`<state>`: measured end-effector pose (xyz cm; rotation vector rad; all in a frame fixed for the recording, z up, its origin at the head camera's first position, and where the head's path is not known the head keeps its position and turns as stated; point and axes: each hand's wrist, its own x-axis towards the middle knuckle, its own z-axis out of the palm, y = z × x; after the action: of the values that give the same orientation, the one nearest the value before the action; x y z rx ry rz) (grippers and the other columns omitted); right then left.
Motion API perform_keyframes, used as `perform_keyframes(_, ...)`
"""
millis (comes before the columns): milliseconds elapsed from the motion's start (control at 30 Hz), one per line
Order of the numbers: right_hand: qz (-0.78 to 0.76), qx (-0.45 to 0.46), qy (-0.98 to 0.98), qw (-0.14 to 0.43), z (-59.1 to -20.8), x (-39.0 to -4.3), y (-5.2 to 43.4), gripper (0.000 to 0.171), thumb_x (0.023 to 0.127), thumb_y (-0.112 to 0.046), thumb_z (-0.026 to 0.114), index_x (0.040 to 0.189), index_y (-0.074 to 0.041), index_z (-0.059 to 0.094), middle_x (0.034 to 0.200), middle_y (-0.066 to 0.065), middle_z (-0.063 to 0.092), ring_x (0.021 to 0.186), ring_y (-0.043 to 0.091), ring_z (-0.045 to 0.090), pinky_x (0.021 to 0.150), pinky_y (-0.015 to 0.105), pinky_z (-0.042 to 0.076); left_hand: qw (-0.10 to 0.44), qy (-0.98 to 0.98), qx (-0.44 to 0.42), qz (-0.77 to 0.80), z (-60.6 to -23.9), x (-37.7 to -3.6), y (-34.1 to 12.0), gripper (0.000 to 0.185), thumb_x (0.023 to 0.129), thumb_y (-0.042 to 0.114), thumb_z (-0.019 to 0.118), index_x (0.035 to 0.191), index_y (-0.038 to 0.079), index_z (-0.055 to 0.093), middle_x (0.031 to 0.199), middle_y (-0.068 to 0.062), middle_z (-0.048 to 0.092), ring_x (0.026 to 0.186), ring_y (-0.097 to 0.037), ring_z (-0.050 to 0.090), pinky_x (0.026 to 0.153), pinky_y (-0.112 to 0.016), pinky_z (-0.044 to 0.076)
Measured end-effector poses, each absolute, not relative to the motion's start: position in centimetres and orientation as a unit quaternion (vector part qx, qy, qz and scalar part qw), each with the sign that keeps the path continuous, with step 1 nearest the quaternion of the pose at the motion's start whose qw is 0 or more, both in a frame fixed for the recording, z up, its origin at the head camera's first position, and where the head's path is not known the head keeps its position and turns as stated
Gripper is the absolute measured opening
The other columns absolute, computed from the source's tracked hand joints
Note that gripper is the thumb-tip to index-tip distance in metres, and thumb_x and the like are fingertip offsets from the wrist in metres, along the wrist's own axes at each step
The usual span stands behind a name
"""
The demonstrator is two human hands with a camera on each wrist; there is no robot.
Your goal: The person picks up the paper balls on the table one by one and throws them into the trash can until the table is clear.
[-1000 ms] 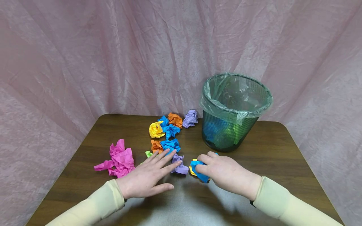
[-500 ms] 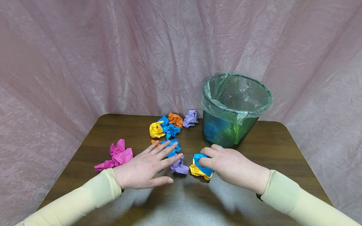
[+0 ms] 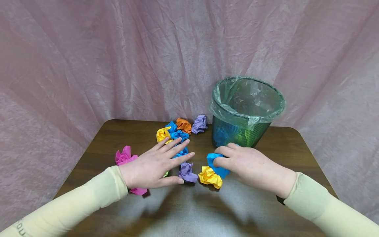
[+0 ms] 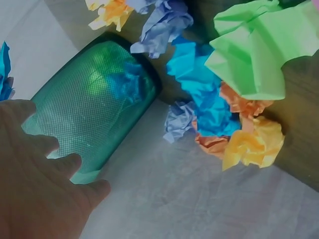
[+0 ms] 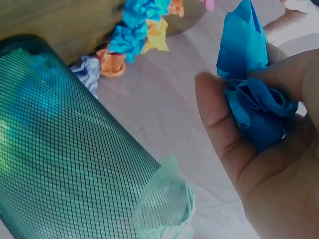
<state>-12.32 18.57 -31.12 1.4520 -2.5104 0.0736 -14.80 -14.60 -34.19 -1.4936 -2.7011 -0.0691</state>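
Observation:
My right hand [image 3: 251, 169] holds a crumpled blue paper [image 3: 217, 166] between thumb and curled fingers; the right wrist view shows this blue paper [image 5: 256, 107] in the grip. Beside it on the table lies a yellow crumpled paper [image 3: 210, 177]. My left hand [image 3: 154, 166] is spread flat with straight fingers above the paper pile and grips nothing. A purple crumpled paper [image 3: 187, 172] lies just right of its thumb. The left hand partly covers pink paper [image 3: 124, 156] and most of a light green paper, plain in the left wrist view [image 4: 254, 59].
A green mesh bin [image 3: 219, 130] with a clear liner stands at the back right, blue and green paper inside. Behind my left hand lie more paper balls: yellow [image 3: 163, 134], blue [image 3: 179, 135], orange [image 3: 184, 125] and purple [image 3: 199, 124]. A pink curtain [image 3: 148, 65] hangs behind the table.
My right hand has lifted the blue paper off the yellow one and moved it right and toward the bin. The left hand has shifted slightly farther forward, its fingers still spread.

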Motion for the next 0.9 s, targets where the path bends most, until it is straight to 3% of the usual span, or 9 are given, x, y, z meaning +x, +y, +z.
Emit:
perform_keyframes(233,0.032,0.486,-0.863,0.134,-29.9,-12.4,19.1,0.049,0.072,0.004,0.089,0.105,-0.022,0.063,0.119,-0.002,0.062,0.099,0.019,0.060,0.065,0.032,0.057,0.025,-0.875,-0.484,-0.027,-33.2,-15.3,-14.1,0.081,0.099,0.072,0.040,0.165,0.031,0.019,0.172,0.003,-0.004,0.157,-0.026,0.000,0.122,-0.058,0.013)
perform_keyframes(400,0.049,0.479,-0.863,0.152,-28.6,-12.6,19.7,0.040,0.080,0.007,0.081,0.098,-0.023,0.061,0.116,-0.006,0.062,0.095,0.016,0.059,0.063,0.029,0.054,0.024,-0.878,-0.478,-0.017,-32.4,-15.8,-13.7,0.080,0.099,0.073,0.036,0.165,0.033,0.016,0.172,0.004,-0.006,0.157,-0.028,0.004,0.122,-0.058,0.012)
perform_keyframes(533,0.072,0.484,-0.852,0.185,-27.1,-13.0,20.3,0.038,0.083,0.012,0.071,0.097,-0.022,0.061,0.113,-0.008,0.062,0.094,0.015,0.059,0.066,0.030,0.053,0.037,-0.873,-0.485,-0.017,-31.8,-16.1,-13.2,0.080,0.100,0.073,0.035,0.165,0.032,0.017,0.171,0.004,-0.007,0.157,-0.027,0.004,0.122,-0.058,0.012)
perform_keyframes(733,0.102,0.488,-0.840,0.213,-25.2,-14.1,20.9,0.038,0.086,0.015,0.061,0.102,-0.018,0.066,0.115,-0.005,0.064,0.101,0.018,0.062,0.081,0.037,0.055,0.047,-0.866,-0.497,-0.033,-30.9,-16.3,-12.4,0.078,0.101,0.071,0.036,0.165,0.032,0.018,0.171,0.005,-0.007,0.157,-0.026,0.003,0.122,-0.058,0.012)
perform_keyframes(900,0.103,0.480,-0.844,0.215,-24.2,-14.8,21.7,0.039,0.085,0.016,0.061,0.105,-0.017,0.067,0.115,-0.004,0.065,0.102,0.018,0.062,0.080,0.038,0.056,0.049,-0.861,-0.504,-0.034,-30.4,-16.5,-11.7,0.078,0.101,0.070,0.037,0.165,0.031,0.019,0.171,0.004,-0.007,0.157,-0.025,0.002,0.123,-0.055,0.009)
